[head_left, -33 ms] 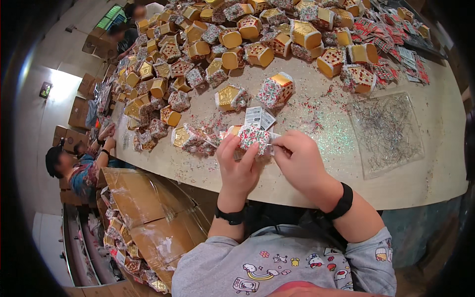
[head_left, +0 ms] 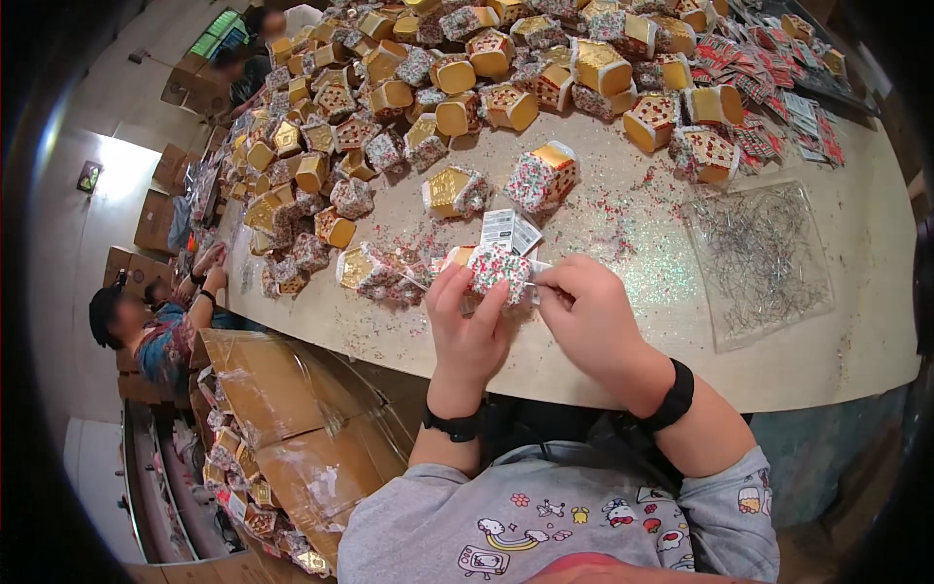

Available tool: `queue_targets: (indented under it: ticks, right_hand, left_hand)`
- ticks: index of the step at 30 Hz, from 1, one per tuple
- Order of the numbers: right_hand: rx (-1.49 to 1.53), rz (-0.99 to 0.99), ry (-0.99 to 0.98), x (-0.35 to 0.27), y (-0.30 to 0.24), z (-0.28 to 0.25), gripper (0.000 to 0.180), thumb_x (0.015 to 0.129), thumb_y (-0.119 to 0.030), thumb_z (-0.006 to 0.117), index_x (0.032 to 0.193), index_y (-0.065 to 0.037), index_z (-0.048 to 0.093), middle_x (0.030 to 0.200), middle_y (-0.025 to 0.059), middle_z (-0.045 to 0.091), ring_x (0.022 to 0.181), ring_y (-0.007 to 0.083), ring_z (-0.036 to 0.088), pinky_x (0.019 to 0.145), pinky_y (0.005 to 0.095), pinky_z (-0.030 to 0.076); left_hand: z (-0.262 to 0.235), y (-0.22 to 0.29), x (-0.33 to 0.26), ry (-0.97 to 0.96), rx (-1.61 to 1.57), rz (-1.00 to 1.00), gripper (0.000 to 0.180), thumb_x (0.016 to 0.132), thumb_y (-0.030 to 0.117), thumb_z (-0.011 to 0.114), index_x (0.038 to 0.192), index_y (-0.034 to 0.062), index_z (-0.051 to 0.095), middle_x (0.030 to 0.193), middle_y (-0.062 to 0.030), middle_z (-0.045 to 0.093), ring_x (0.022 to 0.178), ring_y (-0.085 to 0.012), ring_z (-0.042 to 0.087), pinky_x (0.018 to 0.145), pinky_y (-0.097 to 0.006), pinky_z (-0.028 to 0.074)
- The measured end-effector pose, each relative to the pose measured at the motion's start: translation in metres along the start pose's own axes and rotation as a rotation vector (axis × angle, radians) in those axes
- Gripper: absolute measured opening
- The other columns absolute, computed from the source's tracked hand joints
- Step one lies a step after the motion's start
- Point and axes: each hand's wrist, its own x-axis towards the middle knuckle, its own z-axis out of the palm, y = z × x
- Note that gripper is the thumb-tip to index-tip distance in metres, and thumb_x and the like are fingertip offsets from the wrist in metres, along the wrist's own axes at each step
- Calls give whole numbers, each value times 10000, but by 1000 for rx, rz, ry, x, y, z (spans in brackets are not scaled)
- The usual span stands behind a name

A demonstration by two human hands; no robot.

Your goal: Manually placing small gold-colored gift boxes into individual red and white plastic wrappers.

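Between my hands lies a small house-shaped ornament [head_left: 499, 271] with a roof of red, green and white beads and a gold part at its left. My left hand [head_left: 467, 326] is closed round its near side, thumb and fingers against the beads. At the ornament's right end, the thumb and fingers of my right hand [head_left: 592, 313] are pinched together on something thin and pale, too small to name. White printed tags [head_left: 510, 232] lie just beyond the ornament. Close by on the left rests another beaded ornament [head_left: 375, 273].
A large heap of gold and beaded house ornaments [head_left: 389, 97] covers the table's far side. Red and white tags [head_left: 769, 88] pile up far right, with a clear bag of thin metal pieces [head_left: 764, 263] nearer. Loose glitter dots the table [head_left: 623, 360]. An open cardboard box [head_left: 292, 428] stands left; co-workers [head_left: 146, 336] sit beyond.
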Motion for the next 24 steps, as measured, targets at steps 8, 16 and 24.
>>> queue_targets:
  ticks: [8,16,24]
  right_hand:
    - [140,183,-78,2,-1,-4,78,741,-67,621,787,-12,652,735,122,567,678,282,557,595,360,447]
    - [-146,-188,38,0,4,1,67,740,-52,618,788,-17,650,721,125,548,663,297,550,579,376,446]
    - [50,55,-41,1,2,-2,68,730,-46,624,793,-23,631,723,137,539,700,329,556,611,405,460]
  left_hand:
    - [0,0,0,5,-10,-11,486,668,-62,583,1107,144,570,1256,-151,383,1167,-370,421,953,-469,399]
    - [-5,1,2,-43,9,-16,510,656,-76,588,1114,147,568,1248,-154,392,1163,-371,424,955,-461,397]
    - [1,-1,-3,-33,-73,-61,570,642,-44,707,1153,147,540,1264,-161,390,1156,-360,435,949,-438,401]
